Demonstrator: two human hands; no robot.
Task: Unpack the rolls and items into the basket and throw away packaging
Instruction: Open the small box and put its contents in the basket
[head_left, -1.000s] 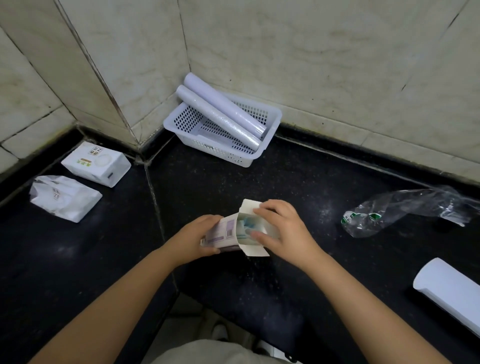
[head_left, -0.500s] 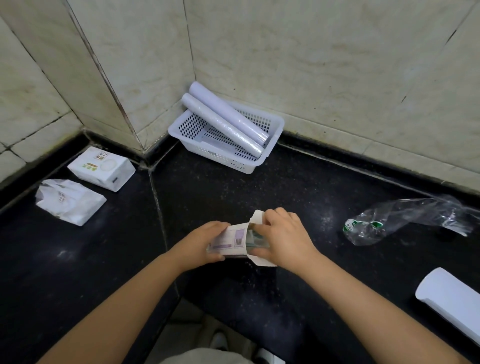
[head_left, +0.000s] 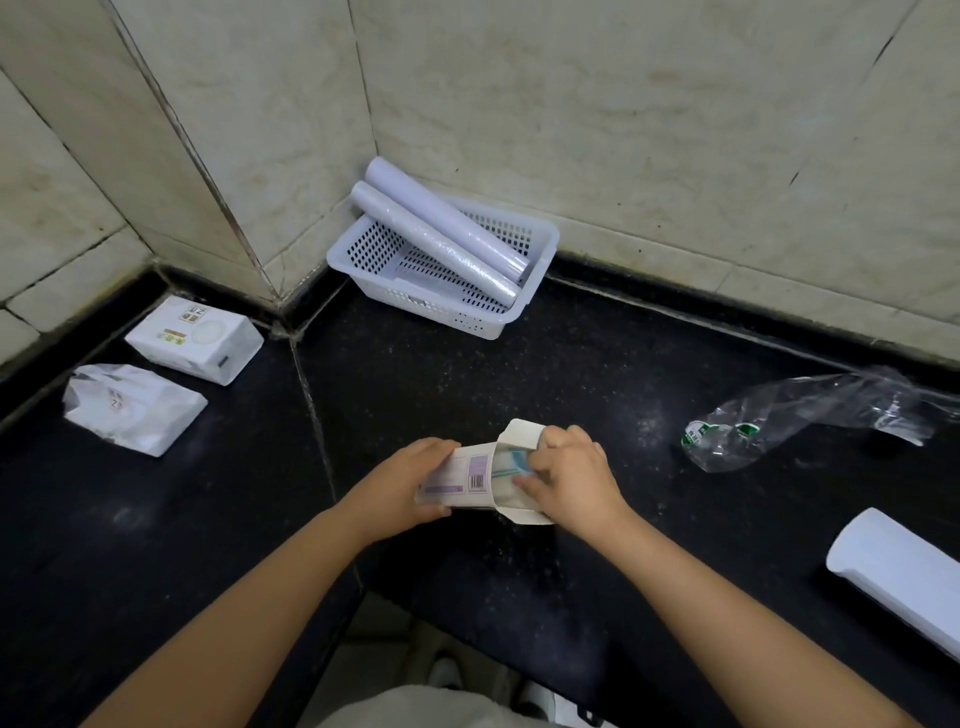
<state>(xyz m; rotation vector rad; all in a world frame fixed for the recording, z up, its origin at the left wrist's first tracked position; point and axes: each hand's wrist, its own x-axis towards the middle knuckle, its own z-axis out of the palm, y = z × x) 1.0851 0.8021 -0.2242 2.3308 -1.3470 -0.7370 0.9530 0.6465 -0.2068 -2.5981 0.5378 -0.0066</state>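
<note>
A small white cardboard box (head_left: 465, 480) with a barcode lies on its side above the black counter, its right end flaps open. My left hand (head_left: 402, 483) grips the box's closed end. My right hand (head_left: 569, 475) pinches a pale blue-and-white item (head_left: 506, 467) that shows inside the open end. A white perforated basket (head_left: 543, 249) stands in the wall corner with two white rolls (head_left: 447, 234) leaning in it. Another white roll (head_left: 904, 571) lies at the right edge.
Crumpled clear plastic packaging (head_left: 795, 415) lies on the counter to the right. Two white tissue packs (head_left: 195, 340) (head_left: 132, 408) lie at the left. Tiled walls close in the counter at the back; the counter's front edge is below my arms.
My right hand's fingers have closed further into the box's open end around the item. The view has shifted slightly; the box stays in my left hand.
</note>
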